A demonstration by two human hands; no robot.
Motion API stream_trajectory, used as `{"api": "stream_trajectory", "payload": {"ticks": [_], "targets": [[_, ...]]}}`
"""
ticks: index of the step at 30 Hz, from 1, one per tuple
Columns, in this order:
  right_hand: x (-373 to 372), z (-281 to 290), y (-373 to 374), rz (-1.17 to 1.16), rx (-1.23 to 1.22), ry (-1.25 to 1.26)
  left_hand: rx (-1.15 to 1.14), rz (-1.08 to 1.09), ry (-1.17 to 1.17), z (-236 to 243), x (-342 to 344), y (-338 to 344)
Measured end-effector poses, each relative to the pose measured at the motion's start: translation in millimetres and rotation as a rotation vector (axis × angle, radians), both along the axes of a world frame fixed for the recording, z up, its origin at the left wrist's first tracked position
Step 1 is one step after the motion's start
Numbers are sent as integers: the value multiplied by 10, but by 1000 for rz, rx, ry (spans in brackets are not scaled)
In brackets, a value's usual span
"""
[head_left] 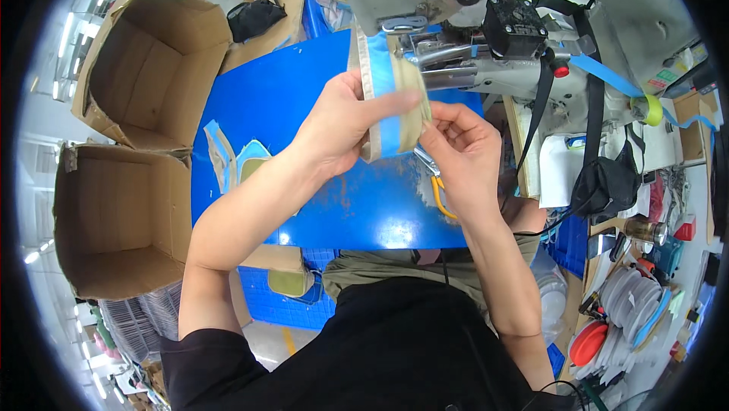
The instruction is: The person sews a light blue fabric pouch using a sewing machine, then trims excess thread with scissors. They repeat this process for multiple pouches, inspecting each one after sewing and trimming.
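Note:
A curved fabric piece in beige and light blue point(383, 73) hangs just in front of the sewing machine's metal arm. My left hand point(342, 118) is closed around it from the left, with the thumb lying across the blue band. At its right edge my right hand point(463, 145) pinches the beige border between thumb and fingertips. Orange-handled scissors point(439, 197) show beside my right palm, partly covered; whether they rest on the table or hang from the hand I cannot tell. More blue and beige fabric pieces point(250, 154) lie left of my left forearm.
The industrial sewing machine point(607, 23) fills the upper right, with blue tape point(604, 75) running to it. Below the work is a blue tabletop point(364, 217). Two open cardboard boxes point(125, 213) stand at the left. Stacked tape rolls point(626, 305) are at the lower right.

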State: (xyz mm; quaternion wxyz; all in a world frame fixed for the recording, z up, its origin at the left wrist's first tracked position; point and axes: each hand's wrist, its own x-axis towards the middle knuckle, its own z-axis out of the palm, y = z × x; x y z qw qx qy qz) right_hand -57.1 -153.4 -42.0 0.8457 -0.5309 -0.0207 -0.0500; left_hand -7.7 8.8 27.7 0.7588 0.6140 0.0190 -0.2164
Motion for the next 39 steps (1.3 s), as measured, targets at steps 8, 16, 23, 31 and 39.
{"api": "stream_trajectory", "payload": {"ticks": [8, 16, 23, 31, 39], "targets": [[20, -11, -10, -25, -50, -25, -3, -58, 8, -3, 91, -9], [252, 88, 18, -59, -75, -12, 20, -53, 30, 80, 281, -5], [177, -36, 42, -264, -371, -199, 139, -69, -234, -29, 51, 136], [171, -31, 81, -363, -622, -334, 123, -74, -212, -45, 105, 135], [231, -106, 89, -424, -641, -406, 51, -67, -104, -29, 129, 121]]}}
